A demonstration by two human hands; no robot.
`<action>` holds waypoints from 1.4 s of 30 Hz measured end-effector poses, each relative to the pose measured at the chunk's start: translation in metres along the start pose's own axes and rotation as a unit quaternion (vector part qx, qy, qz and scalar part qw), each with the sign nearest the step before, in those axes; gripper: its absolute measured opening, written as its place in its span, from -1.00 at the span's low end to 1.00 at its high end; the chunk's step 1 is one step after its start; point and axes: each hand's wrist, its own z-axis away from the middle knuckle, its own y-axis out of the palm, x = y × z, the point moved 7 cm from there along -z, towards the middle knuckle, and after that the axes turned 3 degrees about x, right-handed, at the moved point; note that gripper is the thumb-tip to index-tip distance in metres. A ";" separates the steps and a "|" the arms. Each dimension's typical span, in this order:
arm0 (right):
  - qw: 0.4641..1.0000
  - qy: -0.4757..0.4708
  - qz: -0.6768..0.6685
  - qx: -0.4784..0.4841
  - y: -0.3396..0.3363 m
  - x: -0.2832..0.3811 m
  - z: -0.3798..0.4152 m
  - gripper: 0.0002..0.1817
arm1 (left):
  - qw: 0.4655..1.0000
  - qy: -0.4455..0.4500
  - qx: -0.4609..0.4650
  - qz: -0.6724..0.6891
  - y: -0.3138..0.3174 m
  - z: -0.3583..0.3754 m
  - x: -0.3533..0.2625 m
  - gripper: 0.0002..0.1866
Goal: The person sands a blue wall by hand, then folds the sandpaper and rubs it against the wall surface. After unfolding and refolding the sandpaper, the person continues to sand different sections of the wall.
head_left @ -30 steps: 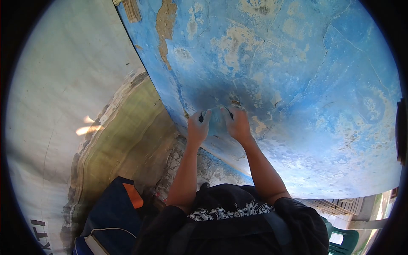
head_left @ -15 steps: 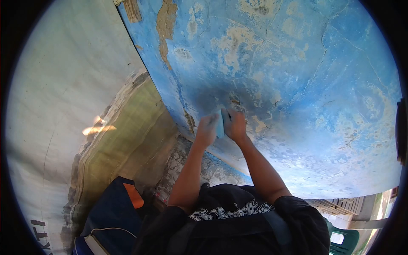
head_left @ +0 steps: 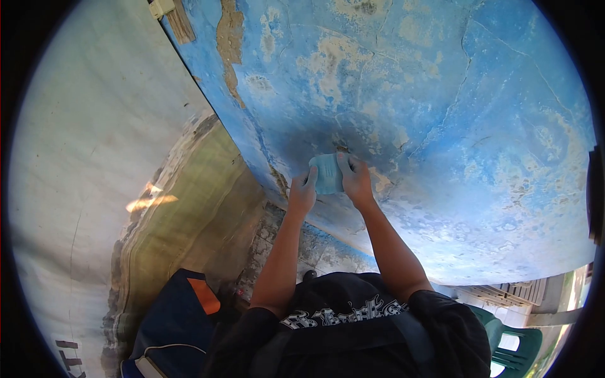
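A small light-blue rectangular sheet (head_left: 328,174), with faint lines on its face, is stretched between my two hands in front of the wall. My left hand (head_left: 302,191) pinches its left edge, thumb uppermost. On the opposite edge my right hand (head_left: 355,181) grips it, with thumb on the near face and the other fingers curled behind. Pale dust coats the fingers. Behind them is a blue wall (head_left: 435,82) with flaking paint, cracks and a darker smudged area around the hands.
A printed banner (head_left: 82,138) hangs along the left side. Below it is a dark blue bag (head_left: 167,327) with an orange patch. A green plastic chair (head_left: 520,346) stands at lower right, near a slatted wooden piece (head_left: 513,293). Worn floor tiles (head_left: 309,246) show beneath my arms.
The sheet has turned from nearly edge-on to facing me. My hands have moved slightly apart, holding it flat between them. The view has shifted a little.
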 end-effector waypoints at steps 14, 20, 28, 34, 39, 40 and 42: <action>0.974 0.032 0.113 0.194 0.007 0.013 0.009 -0.48 | 0.963 0.196 -0.031 -0.183 -0.008 0.007 -0.060 -0.64; 0.990 0.029 0.038 0.132 0.007 0.012 0.006 -0.50 | 0.999 0.002 -0.046 -0.001 -0.010 -0.002 -0.013 -0.51; 0.982 -0.091 0.085 0.142 0.019 0.023 0.009 -0.48 | 0.984 0.045 0.048 -0.163 -0.002 0.000 -0.038 -0.47; 0.986 -0.120 0.076 0.086 0.020 0.004 0.011 -0.47 | 0.979 0.121 0.103 -0.125 0.008 0.012 -0.079 -0.61; 0.995 -0.075 0.009 0.070 -0.001 0.006 0.003 -0.50 | 0.976 0.138 0.036 -0.164 -0.001 0.015 -0.090 -0.66; 0.995 -0.045 -0.016 0.092 -0.002 0.003 0.003 -0.56 | 0.971 0.140 -0.006 -0.193 -0.006 0.014 -0.089 -0.69; 0.993 -0.015 -0.041 0.110 -0.009 0.003 0.005 -0.62 | 0.965 0.175 -0.023 -0.191 -0.009 0.014 -0.090 -0.70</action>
